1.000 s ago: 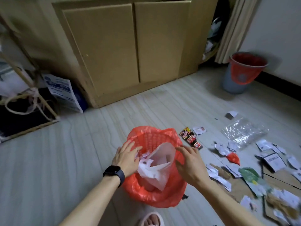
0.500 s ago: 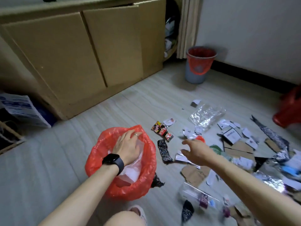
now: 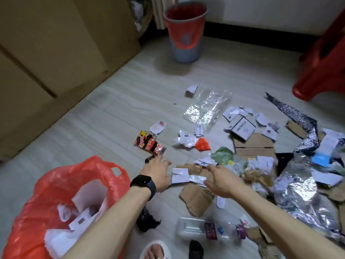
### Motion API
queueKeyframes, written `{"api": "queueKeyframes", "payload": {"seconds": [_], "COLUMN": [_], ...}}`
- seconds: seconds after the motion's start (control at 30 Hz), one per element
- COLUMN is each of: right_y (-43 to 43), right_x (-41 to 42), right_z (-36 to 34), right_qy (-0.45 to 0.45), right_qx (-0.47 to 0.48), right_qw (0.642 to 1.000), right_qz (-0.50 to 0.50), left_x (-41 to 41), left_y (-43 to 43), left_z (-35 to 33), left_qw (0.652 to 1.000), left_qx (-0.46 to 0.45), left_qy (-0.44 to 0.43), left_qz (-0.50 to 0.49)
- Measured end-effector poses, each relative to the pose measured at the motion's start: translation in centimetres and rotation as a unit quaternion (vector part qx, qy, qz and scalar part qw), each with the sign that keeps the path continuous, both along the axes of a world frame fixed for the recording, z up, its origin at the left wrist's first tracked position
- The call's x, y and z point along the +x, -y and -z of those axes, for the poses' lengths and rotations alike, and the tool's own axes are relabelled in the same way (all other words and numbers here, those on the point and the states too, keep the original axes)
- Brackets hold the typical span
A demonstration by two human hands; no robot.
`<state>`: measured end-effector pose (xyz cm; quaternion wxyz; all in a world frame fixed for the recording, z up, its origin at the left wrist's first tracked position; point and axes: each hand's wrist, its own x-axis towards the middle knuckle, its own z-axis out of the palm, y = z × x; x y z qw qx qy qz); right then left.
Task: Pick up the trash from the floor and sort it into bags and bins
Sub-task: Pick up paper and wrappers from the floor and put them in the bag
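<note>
A red plastic bag [image 3: 37, 186] sits open at the lower left with white paper scraps inside. My left hand [image 3: 158, 170], with a black watch at the wrist, reaches over the floor with fingers spread, holding nothing. Just to its right lies a white paper piece [image 3: 180, 175]. My right hand [image 3: 222, 181] hovers open above torn cardboard [image 3: 196, 200] and paper scraps. A red and black snack wrapper [image 3: 149, 143] lies beyond my left hand.
A grey bin with a red liner [image 3: 184, 32] stands at the far wall. Clear plastic film [image 3: 207, 107], silver foil [image 3: 298, 186], a clear bottle [image 3: 207, 229] and several scraps litter the floor. A red stool [image 3: 324, 58] is at the right, wooden cabinets [image 3: 56, 53] at the left.
My left hand has come out of the red bag and reached right toward the scraps. My right hand has moved on over the paper and cardboard. The view has swung right.
</note>
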<state>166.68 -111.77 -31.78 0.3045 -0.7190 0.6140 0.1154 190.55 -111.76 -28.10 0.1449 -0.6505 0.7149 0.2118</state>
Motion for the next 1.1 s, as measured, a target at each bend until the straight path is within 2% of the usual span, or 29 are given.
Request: {"api": "queueKeyframes", "payload": {"seconds": [0.1, 0.17, 0.27, 0.47, 0.53, 0.6, 0.73, 0.87, 0.97, 1.1], "right_y": [-0.1, 0.7, 2.5, 5.3, 6.2, 7.0, 7.3, 5.4, 3.9, 1.3], "right_x": [1.5, 1.8, 1.6, -0.3, -0.8, -1.2, -2.5, -3.4, -3.8, -2.5], "right_z": [4.8, 7.1, 9.0, 10.8, 10.4, 9.4, 5.8, 0.1, -4.3, -12.0], "right_qy": [-0.005, -0.019, -0.045, -0.082, -0.071, -0.038, 0.051, 0.199, 0.298, 0.384], "right_qx": [-0.014, -0.055, -0.113, -0.096, -0.123, -0.126, -0.123, -0.159, -0.136, -0.097], "right_qw": [1.0, 0.997, 0.991, 0.991, 0.989, 0.991, 0.975, 0.917, 0.864, 0.831], "right_qz": [0.024, 0.048, 0.053, 0.05, 0.032, 0.036, 0.177, 0.308, 0.383, 0.39], "left_x": [-1.0, -1.9, -3.3, -4.2, -3.9, -3.5, -2.6, -2.1, -1.5, 0.3], "left_y": [2.2, 3.1, 3.6, 3.3, 3.2, 3.1, 2.8, 2.1, 1.0, -1.2], "left_z": [4.0, 6.9, 10.1, 12.6, 12.2, 11.1, 8.0, 3.3, -0.3, -5.6], "left_qw": [0.999, 0.997, 0.995, 0.997, 0.997, 0.997, 0.996, 0.99, 0.97, 0.94], "left_qx": [0.04, 0.065, 0.054, 0.02, 0.029, 0.024, 0.01, -0.043, -0.107, -0.194], "left_qy": [0.017, 0.017, 0.012, -0.014, -0.027, -0.049, -0.083, -0.132, -0.184, -0.225], "left_qz": [0.026, 0.047, 0.084, 0.073, 0.071, 0.055, 0.038, -0.03, -0.116, -0.169]}}
